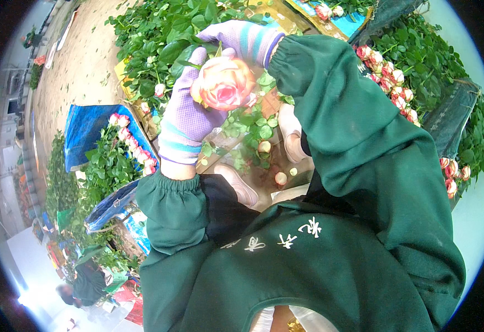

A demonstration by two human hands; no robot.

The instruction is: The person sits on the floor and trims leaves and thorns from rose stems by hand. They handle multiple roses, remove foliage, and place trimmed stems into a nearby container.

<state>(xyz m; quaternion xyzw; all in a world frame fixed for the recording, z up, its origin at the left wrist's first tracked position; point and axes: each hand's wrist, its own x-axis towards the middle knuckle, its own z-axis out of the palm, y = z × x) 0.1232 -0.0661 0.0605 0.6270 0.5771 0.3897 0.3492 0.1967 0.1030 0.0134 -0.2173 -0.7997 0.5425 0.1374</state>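
A large pink and cream rose (225, 83) faces up toward me, its bloom against my left hand (190, 114). That hand wears a lilac knit glove with blue and white stripes at the wrist, and its fingers are around the rose just below the bloom. My right hand (246, 39), gloved alike, curves in behind the rose beside green rose leaves (177, 52). The bloom and leaves hide its fingertips, so whether it grips the stem cannot be seen. The rose's stem is mostly hidden as well.
Leafy rose stems (142, 37) are heaped beyond my hands. Rose bundles (132, 143) lie at left by a blue wrap (90, 133), and more rose blooms (391, 79) line the right. Fallen rose heads (280, 178) lie near my shoes (238, 184). Another person (86, 284) is at lower left.
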